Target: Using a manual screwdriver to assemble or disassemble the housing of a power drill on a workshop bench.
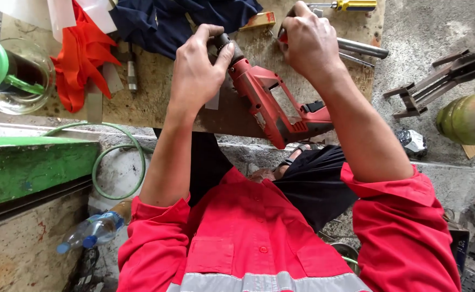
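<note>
1. Near, lower left of frame: plastic bottle on the floor.
2. Mid frame: red drill lies on the wooden table, handle toward the body.
3. Left hand, centre-top: fingers clenched round the drill's dark chuck.
4. Right hand, top right-centre: fingers grasping a red-handled tool, tip hidden.
5. Far: orange cloth upper left, yellow screwdriver at top edge.
</note>
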